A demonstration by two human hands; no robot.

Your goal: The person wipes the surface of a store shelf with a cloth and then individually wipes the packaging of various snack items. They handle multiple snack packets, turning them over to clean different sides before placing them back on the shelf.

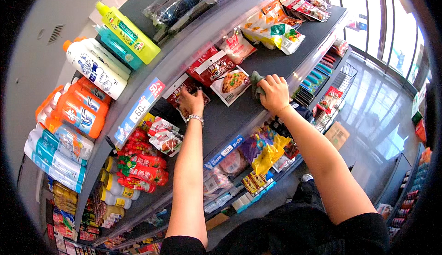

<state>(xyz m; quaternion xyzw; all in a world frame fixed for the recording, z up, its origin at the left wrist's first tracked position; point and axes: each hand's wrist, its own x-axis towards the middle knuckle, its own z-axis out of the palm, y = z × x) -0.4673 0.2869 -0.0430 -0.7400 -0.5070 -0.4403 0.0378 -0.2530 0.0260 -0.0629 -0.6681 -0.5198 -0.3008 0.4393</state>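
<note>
My right hand [275,92] is closed around a grey-green cloth [256,84], which touches the dark shelf board [232,117] near its front edge. Further left, my left hand [192,103], with a bracelet at the wrist, lies against a dark red food packet [176,94]. Its fingers partly cover the packet, and whether they grip it is unclear. Between my hands lies a white packet with a picture of food [230,85]. Behind that, a red packet [215,67] leans beside a pink-and-white bag [236,46].
White-and-yellow bags [272,34] lie farther right on this shelf. Red pouches [143,168] and a red-and-white pouch [165,136] sit at the left. Bottles [95,67] line the upper shelf. A yellow-and-purple bag [264,151] protrudes below. A cardboard box [336,135] stands by the aisle.
</note>
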